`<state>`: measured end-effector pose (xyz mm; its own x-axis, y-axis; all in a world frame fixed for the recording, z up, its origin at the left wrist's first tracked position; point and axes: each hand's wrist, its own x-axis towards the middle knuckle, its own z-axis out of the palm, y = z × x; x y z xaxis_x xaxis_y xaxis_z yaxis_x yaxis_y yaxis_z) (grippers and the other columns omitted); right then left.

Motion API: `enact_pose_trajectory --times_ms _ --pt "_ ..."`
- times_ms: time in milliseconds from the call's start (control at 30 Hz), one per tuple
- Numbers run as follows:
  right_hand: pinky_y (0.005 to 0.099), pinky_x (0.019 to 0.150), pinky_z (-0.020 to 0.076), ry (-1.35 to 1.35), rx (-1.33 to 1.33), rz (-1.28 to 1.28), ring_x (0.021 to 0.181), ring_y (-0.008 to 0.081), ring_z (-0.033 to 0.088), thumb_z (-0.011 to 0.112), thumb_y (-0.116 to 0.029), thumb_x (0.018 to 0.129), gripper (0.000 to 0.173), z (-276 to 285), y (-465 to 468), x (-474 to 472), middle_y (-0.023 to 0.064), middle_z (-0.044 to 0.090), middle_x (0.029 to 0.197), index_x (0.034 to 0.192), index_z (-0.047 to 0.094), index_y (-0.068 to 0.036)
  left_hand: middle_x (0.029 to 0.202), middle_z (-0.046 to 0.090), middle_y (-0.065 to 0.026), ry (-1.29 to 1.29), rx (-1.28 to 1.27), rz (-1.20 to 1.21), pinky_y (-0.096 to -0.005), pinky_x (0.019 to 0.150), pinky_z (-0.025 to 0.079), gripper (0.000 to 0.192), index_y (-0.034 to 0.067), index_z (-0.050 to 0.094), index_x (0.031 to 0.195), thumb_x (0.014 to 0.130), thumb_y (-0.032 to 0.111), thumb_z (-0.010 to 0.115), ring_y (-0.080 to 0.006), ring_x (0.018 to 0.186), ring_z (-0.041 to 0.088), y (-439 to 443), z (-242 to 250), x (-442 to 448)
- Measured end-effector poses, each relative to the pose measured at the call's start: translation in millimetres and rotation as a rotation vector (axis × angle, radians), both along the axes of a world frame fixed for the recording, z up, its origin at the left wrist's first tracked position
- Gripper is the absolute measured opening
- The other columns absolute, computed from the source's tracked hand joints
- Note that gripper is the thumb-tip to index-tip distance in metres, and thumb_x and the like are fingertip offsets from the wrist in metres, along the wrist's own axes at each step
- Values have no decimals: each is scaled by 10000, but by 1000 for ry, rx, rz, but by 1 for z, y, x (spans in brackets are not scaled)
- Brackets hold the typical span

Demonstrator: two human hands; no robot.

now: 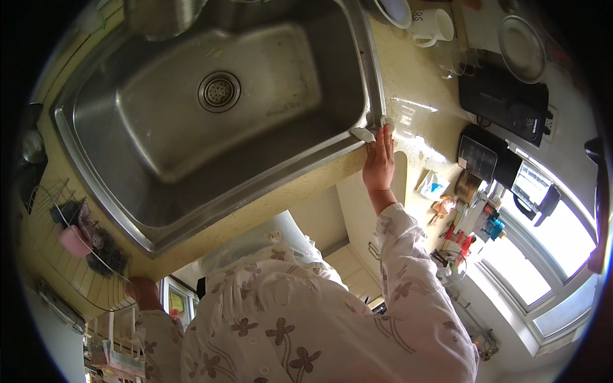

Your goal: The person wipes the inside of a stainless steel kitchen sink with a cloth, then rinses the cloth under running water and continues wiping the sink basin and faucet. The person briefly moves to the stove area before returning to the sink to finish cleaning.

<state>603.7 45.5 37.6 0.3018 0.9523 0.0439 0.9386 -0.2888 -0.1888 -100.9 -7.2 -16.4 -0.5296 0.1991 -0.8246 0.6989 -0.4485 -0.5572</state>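
Note:
My right hand (380, 160) presses a crumpled white cloth or paper (364, 134) against the near right corner of the stainless steel sink (268, 195). Part of the white piece lies on the rim, and another bit shows at my fingertips. Low at the left, my left hand (145, 293) is by the counter edge, beside a wire rack (67, 215); its fingers are mostly hidden. The sink basin holds a round drain strainer (219, 92) and small greenish scraps.
A white mug (432, 27) and a bowl (395, 12) stand beyond the sink's right side. Black appliances (503, 98) line the wall at right. The rack holds a pink item (75, 241) and dark things. A metal vessel (165, 16) is at the sink's far left.

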Motion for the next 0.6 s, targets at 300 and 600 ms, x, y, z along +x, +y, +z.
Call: enact_pose_trajectory --times_ms 300,600 --pt "470 1110 360 172 -146 299 1301 344 489 582 -33 867 335 10 4 -106 133 567 1347 1198 632 -33 1128 703 5 -53 74 4 -344 717 558 252 228 731 1077 874 294 595 -187 1035 678 -10 -1 -7" --pt "419 926 436 325 50 256 1021 346 553 720 -87 791 123 36 68 -138 92 653 935 889 649 -65 1157 695 -56 -61 129 116 -425 770 540 359 135 656 1208 930 318 522 -266 1102 648 -11 -1 -2"
